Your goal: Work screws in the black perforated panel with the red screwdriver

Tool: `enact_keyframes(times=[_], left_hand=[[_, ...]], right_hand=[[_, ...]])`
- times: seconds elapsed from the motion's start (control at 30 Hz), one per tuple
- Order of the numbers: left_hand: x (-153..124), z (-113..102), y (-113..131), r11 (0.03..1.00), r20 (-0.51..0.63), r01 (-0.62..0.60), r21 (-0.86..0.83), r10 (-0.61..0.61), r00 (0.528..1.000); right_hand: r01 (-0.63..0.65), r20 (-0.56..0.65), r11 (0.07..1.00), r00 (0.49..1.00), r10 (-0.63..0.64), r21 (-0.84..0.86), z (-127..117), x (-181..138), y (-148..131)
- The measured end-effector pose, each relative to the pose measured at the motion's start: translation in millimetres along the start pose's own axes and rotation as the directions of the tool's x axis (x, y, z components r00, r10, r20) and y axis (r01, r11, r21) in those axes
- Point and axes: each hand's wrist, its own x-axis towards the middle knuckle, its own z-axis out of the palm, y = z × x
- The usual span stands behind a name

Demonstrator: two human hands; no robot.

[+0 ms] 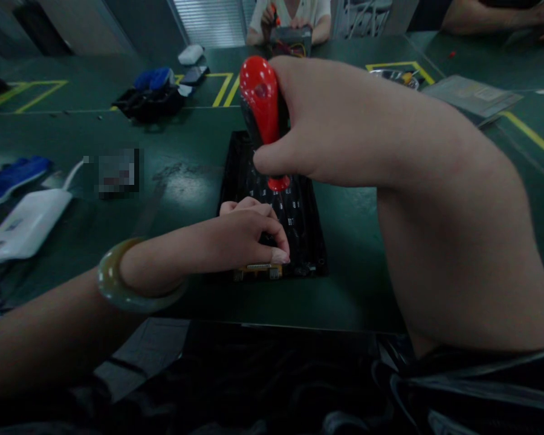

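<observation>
In my right hand is a screwdriver with a red and black handle. The fingers wrap round it, and it stands nearly upright above a black panel; its tip is hidden. My left hand, with a bangle on the wrist, rests over the near half of the panel. Its fingers are curled, and thumb and forefinger meet beside a small yellowish circuit board at the panel's near edge. Whatever those fingertips hold, if anything, cannot be made out.
On the green table a white device lies at the left. A black tray with blue items stands farther back. A metal bowl and a flat grey sheet are at the right. Other people sit across the table.
</observation>
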Motion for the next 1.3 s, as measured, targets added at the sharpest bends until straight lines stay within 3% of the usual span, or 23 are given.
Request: enact_keyframes(times=[0.33,0.43,0.57,0.67,0.8,0.87,0.93,1.0,1.07,1.13,1.17,1.2,1.3], left_hand=[[-12,-7,-10,0.99,-0.092,-0.141,-0.001,0.14,0.986],[-16,-16,-23,0.954,-0.155,-0.299,0.025,0.3,0.941],[-19,-24,-38,0.858,-0.176,-0.511,0.04,0.51,0.842],[-18,-23,-42,0.839,-0.237,-0.537,0.09,0.541,0.806],[-19,-19,-41,0.837,-0.298,-0.525,0.156,0.546,0.783],[-19,-18,-41,0.825,-0.314,-0.54,0.165,0.563,0.764],[-20,-18,-42,0.816,-0.319,-0.554,0.165,0.576,0.753],[-19,-17,-44,0.81,-0.317,-0.564,0.162,0.584,0.747],[-17,-16,-46,0.811,-0.301,-0.564,0.154,0.582,0.755],[-15,-15,-49,0.82,-0.272,-0.557,0.13,0.57,0.775],[-15,-14,-50,0.825,-0.256,-0.553,0.115,0.563,0.786],[-14,-13,-50,0.826,-0.247,-0.554,0.102,0.561,0.79],[-13,-11,-50,0.807,-0.252,-0.585,0.079,0.584,0.772]], right_hand=[[-0.034,-0.061,0.999,0.998,0.033,-0.007,7,0,-1],[-0.039,-0.098,0.999,0.994,0.042,0.027,12,2,-2],[-0.041,-0.192,0.998,0.98,0.05,0.052,23,0,-2],[-0.049,-0.286,0.995,0.955,0.073,0.089,35,-9,4],[-0.081,-0.326,0.963,0.931,0.166,0.257,60,-31,18],[-0.081,-0.418,0.947,0.884,0.212,0.311,73,-42,24],[-0.052,-0.561,0.949,0.796,0.227,0.311,80,-49,28],[0.025,-0.721,0.957,0.663,0.2,0.288,81,-51,28],[0.123,-0.86,0.959,0.481,0.169,0.257,75,-50,26],[0.203,-0.916,0.94,0.353,0.191,0.274,67,-49,21],[0.228,-0.915,0.925,0.34,0.218,0.305,63,-49,17],[0.244,-0.898,0.904,0.361,0.25,0.35,60,-49,13],[0.256,-0.822,0.852,0.489,0.292,0.456,54,-55,-1]])
